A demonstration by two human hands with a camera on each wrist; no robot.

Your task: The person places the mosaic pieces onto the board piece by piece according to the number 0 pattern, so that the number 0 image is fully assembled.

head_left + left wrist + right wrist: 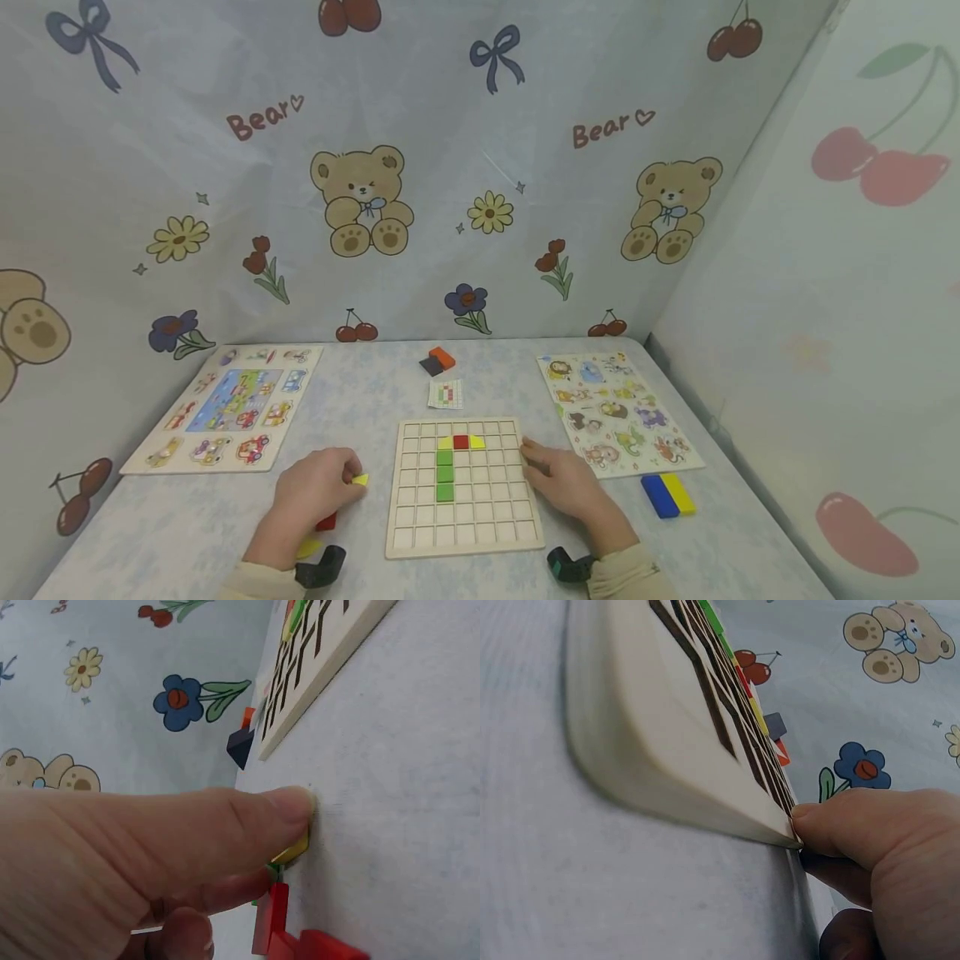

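Note:
Between its thumb and a finger, my left hand (pixel 317 490) pinches a small yellow piece (pixel 361 480); most of that piece is hidden by the thumb in the left wrist view. It is just left of a wooden grid board (pixel 495 533). On the board stand a column of green squares (pixel 445 473) and, above them, a red square (pixel 461 442) flanked by yellow pieces with a slanted or curved side. My right hand (pixel 566 485) grips the board's right edge, the thumb (pixel 817 825) on its rim. Red pieces (pixel 271 919) lie beneath the left hand, partly covered.
A small pattern card (pixel 446 394) lies behind the board, with black and orange blocks (pixel 442 358) farther back. Picture puzzle boards flank it, one at left (pixel 157 421) and one at right (pixel 622 417). Blue and yellow blocks (pixel 660 497) are at the right.

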